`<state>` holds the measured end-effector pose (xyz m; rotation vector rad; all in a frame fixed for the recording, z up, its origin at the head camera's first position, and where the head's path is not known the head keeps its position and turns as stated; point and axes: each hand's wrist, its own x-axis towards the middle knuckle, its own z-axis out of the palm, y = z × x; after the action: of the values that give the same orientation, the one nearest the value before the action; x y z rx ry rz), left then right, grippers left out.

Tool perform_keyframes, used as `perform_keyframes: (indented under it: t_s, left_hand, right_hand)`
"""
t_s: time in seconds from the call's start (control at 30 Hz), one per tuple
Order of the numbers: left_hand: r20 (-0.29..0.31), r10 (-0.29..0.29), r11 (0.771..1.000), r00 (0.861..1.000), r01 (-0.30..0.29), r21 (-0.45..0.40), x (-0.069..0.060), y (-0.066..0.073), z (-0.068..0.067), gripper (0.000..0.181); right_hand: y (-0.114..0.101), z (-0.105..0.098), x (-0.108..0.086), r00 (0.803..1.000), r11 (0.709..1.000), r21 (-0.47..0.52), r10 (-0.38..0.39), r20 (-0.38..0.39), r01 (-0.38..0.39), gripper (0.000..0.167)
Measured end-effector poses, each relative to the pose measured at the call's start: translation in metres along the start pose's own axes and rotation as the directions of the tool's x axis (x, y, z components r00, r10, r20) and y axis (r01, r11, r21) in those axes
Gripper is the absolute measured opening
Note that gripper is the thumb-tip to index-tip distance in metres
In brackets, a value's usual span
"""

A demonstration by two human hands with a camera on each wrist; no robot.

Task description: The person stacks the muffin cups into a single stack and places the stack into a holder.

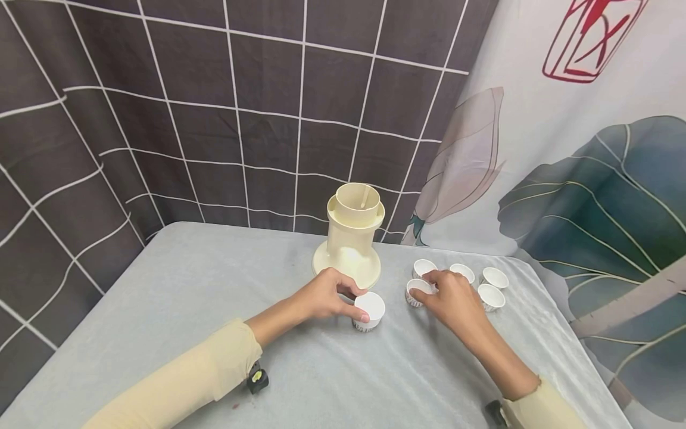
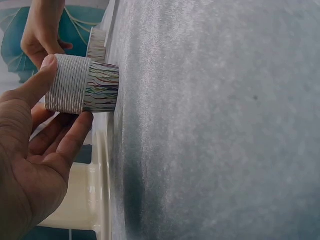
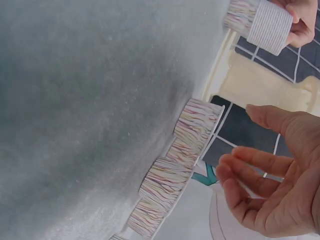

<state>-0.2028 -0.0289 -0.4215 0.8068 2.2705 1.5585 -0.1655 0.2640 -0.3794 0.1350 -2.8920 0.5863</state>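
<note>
My left hand [image 1: 328, 298] holds a stack of nested white paper baking cups [image 2: 82, 85] between thumb and fingers. Its ribbed rims and streaked lowest cup show in the left wrist view, upright on the cloth. Over at the right, my right hand [image 1: 461, 301] hovers above a single baking cup [image 1: 415, 295], fingers loosely bent and spread from the thumb. The right wrist view shows a gap between those fingertips [image 3: 227, 167] and the nearest cup's rim [image 3: 217, 122]. Several more streaked baking cups [image 1: 491, 297] stand around that hand, partly hidden by it.
Behind the left hand stands a cream cylindrical holder [image 1: 351, 238] with a wide round base and an open top. Pale grey cloth [image 1: 177, 286] covers the table. A dark gridded curtain [image 1: 268, 119] hangs behind, and a leaf-printed curtain [image 1: 605, 208] at the right.
</note>
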Motion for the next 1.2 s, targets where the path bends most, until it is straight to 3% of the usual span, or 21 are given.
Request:
perform_keyframes:
  t_s: [0.23, 0.53, 0.7, 0.9, 0.97, 1.07, 1.2]
  left_hand:
    - [-0.002, 0.002, 1.0, 1.0, -0.002, 0.002, 0.0, 0.0, -0.001, 0.032]
    - [-0.002, 0.002, 1.0, 1.0, -0.002, 0.025, 0.002, -0.002, 0.0, 0.034]
    - [-0.003, -0.003, 1.0, 1.0, 0.003, 0.023, 0.001, -0.001, -0.002, 0.035]
    - [-0.004, -0.009, 1.0, 1.0, 0.009, 0.023, 0.001, -0.001, -0.002, 0.035]
    - [-0.005, -0.012, 1.0, 1.0, 0.012, 0.027, 0.001, -0.002, -0.002, 0.035]
    - [-0.005, -0.012, 0.999, 1.0, 0.012, 0.031, 0.002, -0.002, -0.002, 0.034]
    - [-0.004, -0.012, 0.999, 1.0, 0.012, 0.033, 0.003, -0.003, -0.002, 0.034]
  right_hand:
    - [0.002, 0.002, 0.006, 0.999, 0.996, -0.081, -0.033, 0.01, 0.034, 0.04]
    - [0.003, 0.005, 0.015, 0.993, 0.993, -0.114, 0.03, 0.115, -0.017, 0.03]
    - [0.005, 0.006, 0.021, 0.99, 0.995, -0.088, -0.023, 0.14, 0.035, 0.036]
    - [0.074, 0.057, 0.049, 0.982, 0.983, -0.071, -0.159, 0.105, 0.167, 0.059]
    - [0.091, 0.073, 0.057, 0.982, 0.982, -0.073, -0.166, 0.086, 0.172, 0.064]
    - [0.081, 0.066, 0.052, 0.977, 0.978, -0.065, -0.191, 0.093, 0.197, 0.064]
    - [0.043, 0.039, 0.039, 0.975, 0.98, -0.049, -0.184, 0.125, 0.191, 0.063]
